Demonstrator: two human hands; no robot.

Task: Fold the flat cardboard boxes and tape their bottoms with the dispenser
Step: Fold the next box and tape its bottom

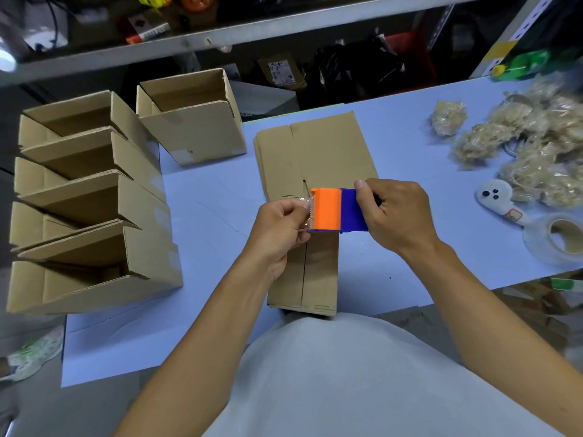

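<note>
My right hand (397, 212) grips the orange-and-blue plastic tape dispenser (339, 210) steady. My left hand (280, 223) pinches its clear tape end (305, 212), freeing it above the folded brown cardboard box (310, 272).

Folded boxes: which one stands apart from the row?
The far folded box, alone at the table's back edge beside the flat cardboard stack. The other four sit packed in a row along the left side.
</note>
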